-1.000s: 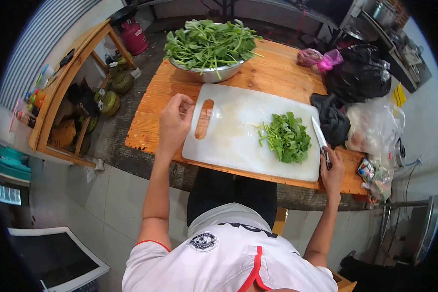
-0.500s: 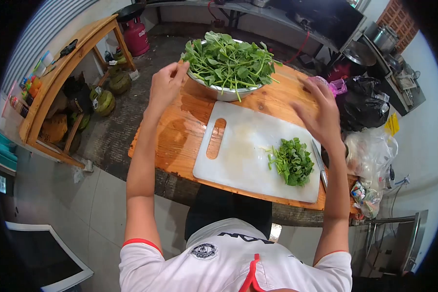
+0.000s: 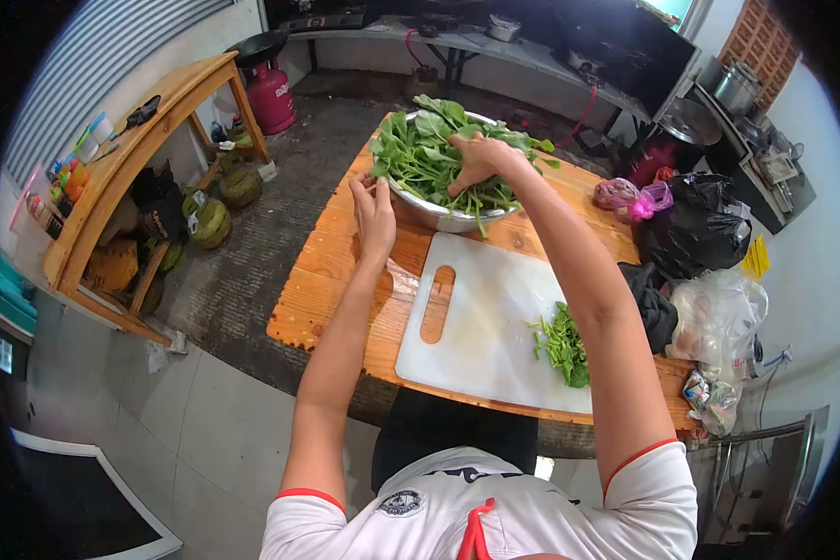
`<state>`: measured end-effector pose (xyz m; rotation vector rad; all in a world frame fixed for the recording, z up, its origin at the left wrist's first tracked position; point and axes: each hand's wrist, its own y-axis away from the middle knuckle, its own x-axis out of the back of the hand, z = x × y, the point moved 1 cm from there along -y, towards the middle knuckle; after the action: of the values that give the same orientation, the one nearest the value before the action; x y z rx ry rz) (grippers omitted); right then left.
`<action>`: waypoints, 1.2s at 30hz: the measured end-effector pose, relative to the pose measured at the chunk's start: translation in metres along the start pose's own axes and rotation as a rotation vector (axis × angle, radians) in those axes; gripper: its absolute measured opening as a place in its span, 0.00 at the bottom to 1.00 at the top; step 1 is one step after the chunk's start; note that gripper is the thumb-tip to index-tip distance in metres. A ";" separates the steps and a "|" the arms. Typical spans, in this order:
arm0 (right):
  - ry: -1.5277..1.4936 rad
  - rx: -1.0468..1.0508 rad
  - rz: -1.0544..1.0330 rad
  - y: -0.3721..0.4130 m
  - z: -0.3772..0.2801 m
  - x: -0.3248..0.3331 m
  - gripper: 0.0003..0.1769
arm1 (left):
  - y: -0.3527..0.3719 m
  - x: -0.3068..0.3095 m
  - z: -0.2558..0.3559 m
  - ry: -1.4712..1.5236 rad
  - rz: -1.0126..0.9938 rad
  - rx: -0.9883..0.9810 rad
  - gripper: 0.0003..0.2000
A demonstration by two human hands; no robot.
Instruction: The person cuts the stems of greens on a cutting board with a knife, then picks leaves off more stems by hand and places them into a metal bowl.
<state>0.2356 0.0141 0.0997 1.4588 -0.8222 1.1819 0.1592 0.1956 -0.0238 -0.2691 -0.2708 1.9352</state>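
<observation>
Leafy green stems (image 3: 415,154) are heaped in a metal bowl (image 3: 448,221) on the wooden table. My left hand (image 3: 375,219) is at the bowl's left side, its fingertips near the rim; whether they grip anything is unclear. Reaching over the heap, my right hand (image 3: 481,161) has its thumb and fingers spread on the leaves. In front of the bowl lies a white cutting board (image 3: 481,317) with a handle slot. Chopped greens (image 3: 562,345) sit on its right part, partly covered by my right forearm. The knife cannot be seen.
Right of the board are a black plastic bag (image 3: 695,224), a pink bag (image 3: 646,200), dark cloth (image 3: 651,303) and a clear plastic bag (image 3: 719,313). A wooden shelf table (image 3: 149,149) stands at the left, with gas cylinders (image 3: 210,224) by it.
My right hand has moved left from above the table onto the greens in the bowl. My left hand has lowered beside the bowl. The view has shifted slightly.
</observation>
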 end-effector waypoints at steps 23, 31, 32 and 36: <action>-0.469 0.258 0.574 0.124 0.177 0.051 0.41 | 0.009 0.002 0.007 -0.040 -0.017 -0.072 0.18; -0.435 0.194 0.524 0.111 0.247 -0.119 0.57 | 0.007 0.000 0.001 -0.034 -0.048 -0.093 0.17; -0.321 0.143 0.440 0.110 0.249 -0.129 0.57 | 0.008 0.001 0.002 -0.018 -0.064 -0.074 0.17; -0.060 0.053 0.315 0.136 0.195 -0.045 0.46 | 0.009 0.001 0.011 0.157 -0.083 0.017 0.17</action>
<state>0.1442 -0.2095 0.1017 1.4486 -1.0995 1.4077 0.1477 0.1924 -0.0158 -0.3904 -0.1595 1.8228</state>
